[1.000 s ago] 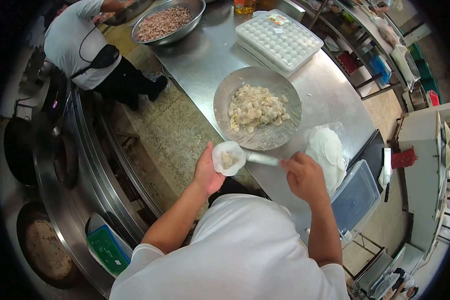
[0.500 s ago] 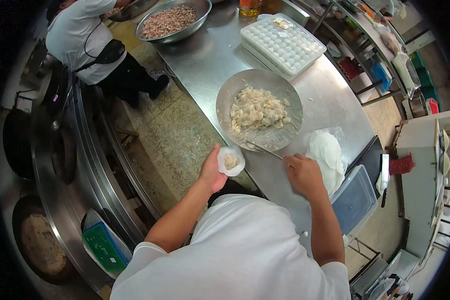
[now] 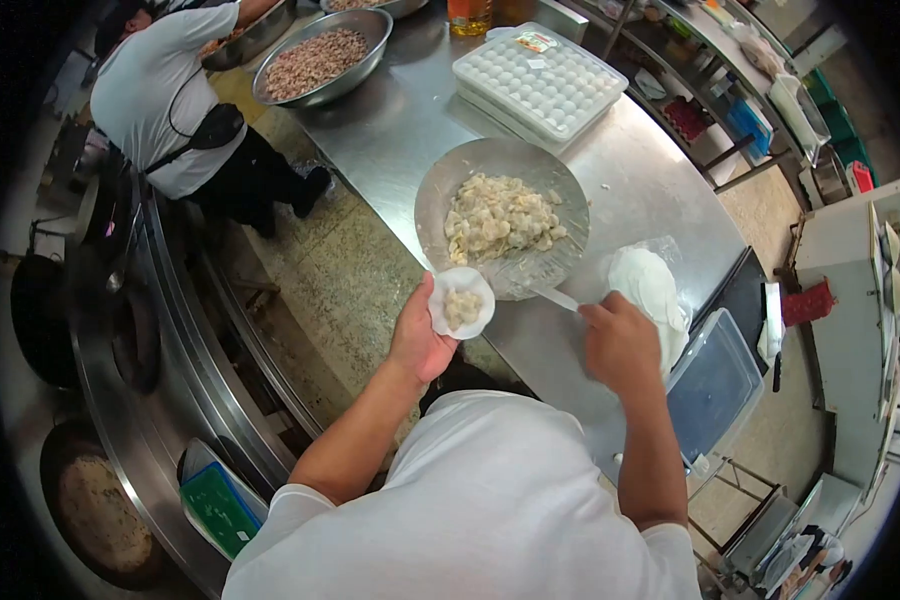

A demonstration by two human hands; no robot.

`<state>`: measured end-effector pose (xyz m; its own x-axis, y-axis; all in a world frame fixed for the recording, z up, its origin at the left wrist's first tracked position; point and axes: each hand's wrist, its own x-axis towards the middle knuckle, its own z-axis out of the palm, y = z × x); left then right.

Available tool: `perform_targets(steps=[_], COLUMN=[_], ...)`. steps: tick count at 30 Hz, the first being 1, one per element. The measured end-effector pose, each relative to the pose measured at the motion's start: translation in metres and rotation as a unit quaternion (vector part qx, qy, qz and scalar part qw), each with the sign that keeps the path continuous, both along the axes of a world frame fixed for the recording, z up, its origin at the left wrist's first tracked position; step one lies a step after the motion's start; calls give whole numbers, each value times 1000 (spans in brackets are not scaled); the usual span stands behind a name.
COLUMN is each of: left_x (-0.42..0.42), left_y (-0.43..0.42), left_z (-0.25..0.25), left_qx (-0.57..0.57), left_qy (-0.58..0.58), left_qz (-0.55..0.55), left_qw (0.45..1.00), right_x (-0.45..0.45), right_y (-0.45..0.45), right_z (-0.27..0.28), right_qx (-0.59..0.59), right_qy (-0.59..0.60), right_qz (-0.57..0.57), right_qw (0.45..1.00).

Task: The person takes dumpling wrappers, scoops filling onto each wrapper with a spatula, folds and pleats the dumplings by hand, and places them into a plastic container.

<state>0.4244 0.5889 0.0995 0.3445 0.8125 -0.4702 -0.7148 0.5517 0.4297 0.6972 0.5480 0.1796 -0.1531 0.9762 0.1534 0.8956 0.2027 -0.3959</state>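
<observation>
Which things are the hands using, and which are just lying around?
In use: white wrapper on left hand, flat tool in right hand, pale filling, shallow bowl, probably white pile.

Probably lying about: knife, yellow bottle, case of white round things.

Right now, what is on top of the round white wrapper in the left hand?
A lump of pale filling rests on the wrapper. The surface beneath it is hidden, as is the part of the left hand under the wrapper.

The left hand [image 3: 420, 345] holds a topped wrapper [image 3: 463, 303], the right hand [image 3: 622, 342] a flat utensil [image 3: 558, 297]; a bowl [image 3: 571, 195] sits at the wrapper's one o'clock.
</observation>
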Motion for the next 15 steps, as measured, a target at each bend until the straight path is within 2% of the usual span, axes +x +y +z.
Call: perform_targets(steps=[2,3,5,6,7,8,9,11,14,15], left_x=[5,9,15,18,20,22,25,29,37,37], left_y=[0,0,2,-1,-4,-5,-8,-13,-20,-23], left_z=[16,24,44,54,62,66,70,75,85,91], left_qx=[24,41,67,65,62,63,68,72,96,118], left_qy=[1,-20,-41,-64,-89,-90,-108,-125,-146,-114], left_qz=[5,6,8,13,20,24,9,-15,-60,-84], left_qw=[1000,999,997,996,994,994,992,989,983,983], right_x=[-18,-25,-38,-41,-44,-45,-45,-45,-38,-36], right_y=[10,12,24,24,18,14,11,2,0,-2], right_z=[-38,-45,-51,-46,-37,-29,-25,-17,-4,2], right_qx=[-134,-132,-70,-66,28,119,118,225,270,274], right_qy=[-140,-137,-159,-157,-23,111,110,142,194,191], right_qz=[-52,-61,23,23,61,100,102,138,129,120], right_qw=[980,980,985,985,997,982,982,954,934,935])
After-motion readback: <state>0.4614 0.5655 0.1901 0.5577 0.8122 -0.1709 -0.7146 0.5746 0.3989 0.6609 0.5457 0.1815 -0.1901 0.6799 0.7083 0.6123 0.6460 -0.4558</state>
